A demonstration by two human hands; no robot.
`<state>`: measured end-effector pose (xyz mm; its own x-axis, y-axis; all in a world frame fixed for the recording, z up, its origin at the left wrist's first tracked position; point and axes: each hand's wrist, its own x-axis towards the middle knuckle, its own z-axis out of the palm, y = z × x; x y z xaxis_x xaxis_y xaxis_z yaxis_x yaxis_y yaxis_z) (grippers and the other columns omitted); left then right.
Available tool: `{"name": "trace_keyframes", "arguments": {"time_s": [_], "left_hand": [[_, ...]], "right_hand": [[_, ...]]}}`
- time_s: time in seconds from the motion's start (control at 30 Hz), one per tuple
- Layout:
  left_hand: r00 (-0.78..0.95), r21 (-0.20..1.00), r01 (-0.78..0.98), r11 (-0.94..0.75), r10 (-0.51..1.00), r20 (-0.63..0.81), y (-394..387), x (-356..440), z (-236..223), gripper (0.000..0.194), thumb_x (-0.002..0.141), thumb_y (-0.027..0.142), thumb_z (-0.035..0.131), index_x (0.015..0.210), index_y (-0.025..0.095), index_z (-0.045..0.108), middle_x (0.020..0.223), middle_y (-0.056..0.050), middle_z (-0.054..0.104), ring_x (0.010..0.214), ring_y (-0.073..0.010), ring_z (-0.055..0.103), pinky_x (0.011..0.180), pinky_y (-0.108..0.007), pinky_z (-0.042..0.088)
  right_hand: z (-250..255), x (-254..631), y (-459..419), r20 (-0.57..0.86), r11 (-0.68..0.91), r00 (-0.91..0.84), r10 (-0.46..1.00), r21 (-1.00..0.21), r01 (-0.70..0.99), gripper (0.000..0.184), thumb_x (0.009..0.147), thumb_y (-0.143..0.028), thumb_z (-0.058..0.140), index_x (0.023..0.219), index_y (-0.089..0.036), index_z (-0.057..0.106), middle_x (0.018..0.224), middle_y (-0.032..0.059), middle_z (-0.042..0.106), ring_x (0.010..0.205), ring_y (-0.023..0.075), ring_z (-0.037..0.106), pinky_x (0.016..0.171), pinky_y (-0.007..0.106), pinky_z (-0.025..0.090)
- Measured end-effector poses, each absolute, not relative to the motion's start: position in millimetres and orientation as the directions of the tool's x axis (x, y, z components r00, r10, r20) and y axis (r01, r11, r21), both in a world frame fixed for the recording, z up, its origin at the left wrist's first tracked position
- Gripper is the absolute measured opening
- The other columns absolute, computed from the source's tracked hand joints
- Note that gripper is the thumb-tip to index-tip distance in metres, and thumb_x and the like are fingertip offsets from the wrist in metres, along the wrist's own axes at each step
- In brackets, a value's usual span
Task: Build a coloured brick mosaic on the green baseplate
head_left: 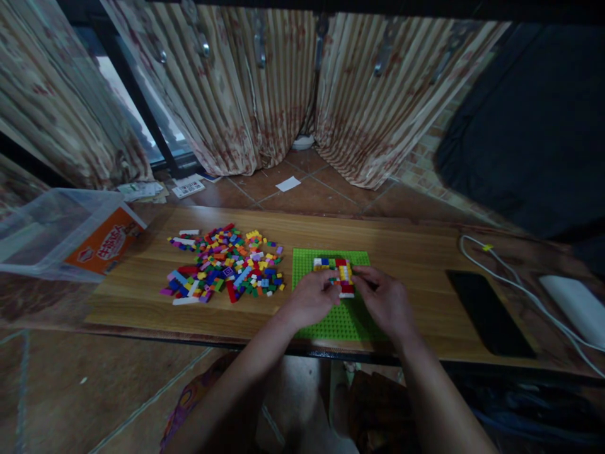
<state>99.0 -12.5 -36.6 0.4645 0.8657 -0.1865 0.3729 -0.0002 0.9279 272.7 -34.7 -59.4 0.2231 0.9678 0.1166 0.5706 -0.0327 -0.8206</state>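
between left fingers (325, 276) and right fingers (363, 272), bricks (345, 272)

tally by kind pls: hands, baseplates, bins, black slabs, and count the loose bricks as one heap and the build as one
Left hand and right hand: 2
Green baseplate: 1
Clear bin: 1
Black slab: 1
Loose brick heap: 1
Brick build: 1
Total: 7

A black phone (489, 313) lies flat — striped curtains (278, 94) hang beyond.
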Motion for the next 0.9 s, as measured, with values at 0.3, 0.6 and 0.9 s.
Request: {"name": "trace_keyframes", "arguments": {"time_s": [0.3, 0.6, 0.9], "left_hand": [[0.484, 0.934, 0.354, -0.035, 0.862, -0.152, -13, 99, -39, 0.036, 0.085, 0.020, 0.043, 0.113, 0.015, 0.066, 0.065, -0.001, 0.062, 0.057, -0.0138, 0.053, 0.056, -0.025, 0.039], [0.477, 0.929, 0.371, -0.015, 0.861, -0.177, -12, 100, -41, 0.034, 0.086, 0.023, 0.044, 0.110, 0.016, 0.067, 0.065, -0.001, 0.062, 0.057, -0.0139, 0.052, 0.056, -0.026, 0.039], [0.372, 0.989, 0.121, 0.086, 0.920, -0.126, -1, 77, -33, 0.033, 0.084, 0.026, 0.053, 0.112, 0.013, 0.065, 0.065, 0.001, 0.062, 0.061, -0.0114, 0.054, 0.061, -0.023, 0.042]], "right_hand": [[-71, 278, -23, -0.065, -0.152, 0.297, 0.953, -0.947, 0.283, 0.030, 0.064, -0.042, 0.075, 0.082, -0.017, 0.075, 0.081, 0.0062, 0.076, 0.071, 0.0203, 0.068, 0.068, 0.033, 0.052], [-58, 274, -19, -0.092, -0.182, 0.321, 0.943, -0.947, 0.265, 0.030, 0.056, -0.045, 0.079, 0.067, -0.017, 0.075, 0.054, 0.0008, 0.067, 0.048, 0.0139, 0.057, 0.048, 0.026, 0.042], [-63, 291, -22, -0.170, -0.153, 0.489, 0.855, -0.985, -0.075, 0.036, 0.059, -0.050, 0.078, 0.069, -0.017, 0.070, 0.064, 0.0040, 0.070, 0.049, 0.0104, 0.055, 0.045, 0.022, 0.043]]}}
